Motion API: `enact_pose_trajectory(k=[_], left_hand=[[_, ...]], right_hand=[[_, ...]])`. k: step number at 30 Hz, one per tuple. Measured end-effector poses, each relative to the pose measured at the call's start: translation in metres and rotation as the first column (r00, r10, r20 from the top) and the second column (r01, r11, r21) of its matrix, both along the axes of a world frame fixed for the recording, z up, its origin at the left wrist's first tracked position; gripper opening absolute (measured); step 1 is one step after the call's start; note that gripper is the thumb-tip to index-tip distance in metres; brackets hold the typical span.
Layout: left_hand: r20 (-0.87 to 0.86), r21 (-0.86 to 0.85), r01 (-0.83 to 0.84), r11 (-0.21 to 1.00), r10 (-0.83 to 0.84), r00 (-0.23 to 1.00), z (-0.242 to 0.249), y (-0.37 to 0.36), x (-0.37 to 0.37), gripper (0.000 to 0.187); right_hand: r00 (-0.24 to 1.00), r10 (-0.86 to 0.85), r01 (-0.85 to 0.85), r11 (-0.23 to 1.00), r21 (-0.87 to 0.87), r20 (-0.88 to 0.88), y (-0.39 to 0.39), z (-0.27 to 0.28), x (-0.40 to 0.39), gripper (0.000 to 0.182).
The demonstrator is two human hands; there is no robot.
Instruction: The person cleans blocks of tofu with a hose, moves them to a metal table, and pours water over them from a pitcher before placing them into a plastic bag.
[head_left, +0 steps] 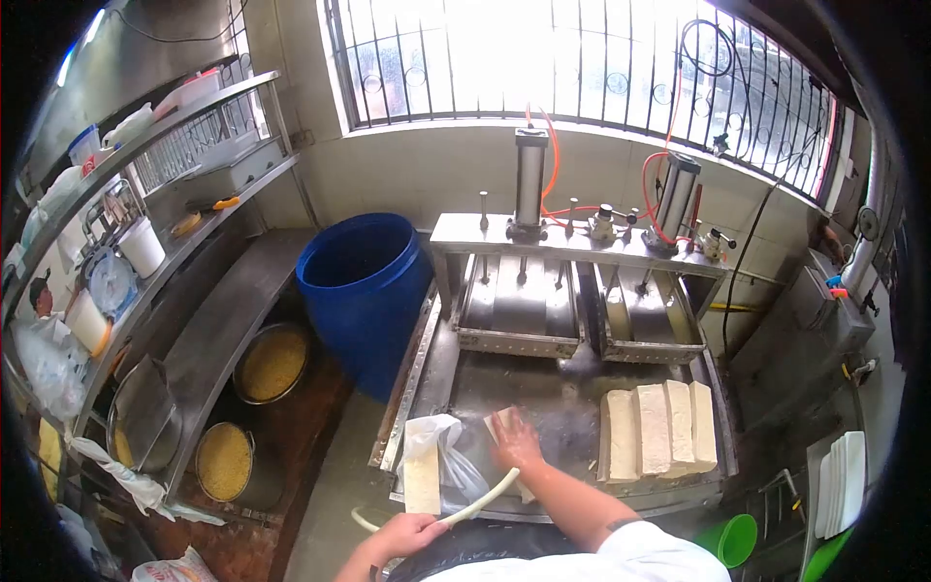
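Note:
My left hand [409, 534] is closed around a pale hose [485, 500], which curves up to the right and ends beside my right wrist. My right hand [516, 441] lies flat, fingers forward, over a pale strip [525, 493] on the steel table [543, 388]. My palm and wrist hide most of that strip; I cannot tell whether it is a slab or a cloth. Left of it, a cream-coloured block [422, 482] lies partly under a clear plastic bag [458, 461]. Several similar blocks [655, 430] stand side by side on the right of the table.
Two perforated metal trays [519, 341] sit beneath a press frame with upright cylinders [529, 179]. A blue barrel [359, 310] stands left of the table. Buckets of yellowish crumbs [225, 461] are under the left shelves. A green bucket [732, 540] is at lower right.

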State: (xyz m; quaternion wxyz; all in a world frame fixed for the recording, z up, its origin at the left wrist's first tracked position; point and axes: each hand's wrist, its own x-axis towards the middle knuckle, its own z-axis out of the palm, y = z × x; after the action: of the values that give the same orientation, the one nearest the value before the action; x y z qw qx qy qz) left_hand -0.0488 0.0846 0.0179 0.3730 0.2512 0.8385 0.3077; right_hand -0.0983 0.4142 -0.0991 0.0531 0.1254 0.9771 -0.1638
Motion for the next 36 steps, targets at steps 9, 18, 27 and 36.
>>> enact_pose_trajectory(k=[9, 18, 27, 36], left_hand=[[0.060, -0.071, 0.043, 0.997, -0.038, 0.997, -0.020, -0.003, 0.004, 0.052], [0.053, 0.209, -0.040, 0.977, 0.029, 0.998, 0.027, 0.033, 0.000, 0.039], [-0.054, 0.365, -0.020, 0.931, 0.042, 0.998, 0.033, 0.049, -0.002, 0.041], [-0.171, 0.375, -0.166, 0.912, 0.244, 0.954, 0.022, -0.003, 0.000, 0.043]], right_hand=[[0.994, -0.102, 0.105, 0.988, -0.114, 0.034, 0.010, 0.012, 0.111, 0.080], [0.780, -0.600, -0.040, 0.234, -0.972, -0.177, 0.054, 0.082, 0.132, 0.072], [0.806, -0.591, 0.591, 0.806, 0.015, 0.022, 0.122, 0.110, 0.161, 0.075], [0.996, -0.086, 0.086, 0.996, 0.011, -0.022, 0.018, 0.072, 0.118, 0.060]])
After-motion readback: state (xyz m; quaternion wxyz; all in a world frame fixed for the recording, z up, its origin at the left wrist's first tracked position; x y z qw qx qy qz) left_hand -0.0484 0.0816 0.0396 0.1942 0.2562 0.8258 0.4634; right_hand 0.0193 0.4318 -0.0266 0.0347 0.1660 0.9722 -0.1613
